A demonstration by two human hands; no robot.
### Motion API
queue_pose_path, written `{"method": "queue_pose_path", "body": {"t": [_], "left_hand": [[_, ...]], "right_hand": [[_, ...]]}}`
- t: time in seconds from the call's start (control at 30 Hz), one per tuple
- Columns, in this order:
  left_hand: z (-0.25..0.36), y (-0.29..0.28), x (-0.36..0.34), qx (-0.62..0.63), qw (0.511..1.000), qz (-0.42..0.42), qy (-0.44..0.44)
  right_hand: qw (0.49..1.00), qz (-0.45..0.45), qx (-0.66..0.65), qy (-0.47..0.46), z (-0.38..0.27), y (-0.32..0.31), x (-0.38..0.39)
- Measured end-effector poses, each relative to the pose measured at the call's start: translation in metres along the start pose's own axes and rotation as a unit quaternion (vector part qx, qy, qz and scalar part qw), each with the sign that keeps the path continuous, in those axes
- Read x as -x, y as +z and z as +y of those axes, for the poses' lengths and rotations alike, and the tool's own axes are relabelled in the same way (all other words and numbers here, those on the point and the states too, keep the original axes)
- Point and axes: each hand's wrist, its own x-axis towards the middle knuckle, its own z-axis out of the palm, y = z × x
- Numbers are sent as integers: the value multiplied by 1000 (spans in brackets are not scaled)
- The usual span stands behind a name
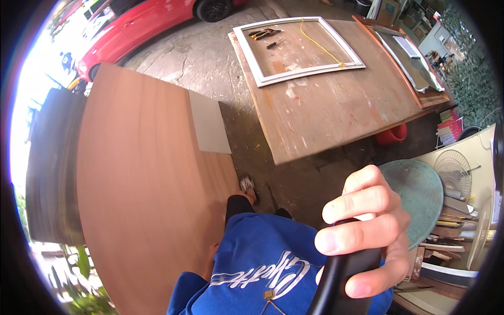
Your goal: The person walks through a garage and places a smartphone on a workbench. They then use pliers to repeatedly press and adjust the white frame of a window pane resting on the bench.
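Brown panel (142,173) — large, faintly grained | black object (341,278) — in right fingers (362,235)

Paint-stained brown wooden table (325,115): white rectangular frame (310,74) near far-left corner, black-and-orange pliers (265,34) inside, thin yellow cord (318,45) across; reddish-brown wooden frame (389,58) along right edge.

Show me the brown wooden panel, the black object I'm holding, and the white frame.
Brown wooden panel (142,178): head view, middle of its broad face.
Black object (338,286): head view, its smooth side.
White frame (310,73): head view, the bar nearest you.
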Motion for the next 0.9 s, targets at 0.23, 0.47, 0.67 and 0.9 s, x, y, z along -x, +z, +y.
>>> {"method": "queue_pose_path", "body": {"t": [0.23,0.47,0.67,0.9], "left_hand": [[280,-52,-156,-1,999,-19,47],[680,-142,-220,-25,971,16,238],[925,-123,-295,-32,936,-48,347],[1089,-134,-363,-192,964,-88,163]], "right_hand": [[998,1,33,49,235,64,-52],[996,51,25,66,457,101,-104],[842,188,-239,446,695,136,-13],[652,330,-279,623,900,193,-18]]}}
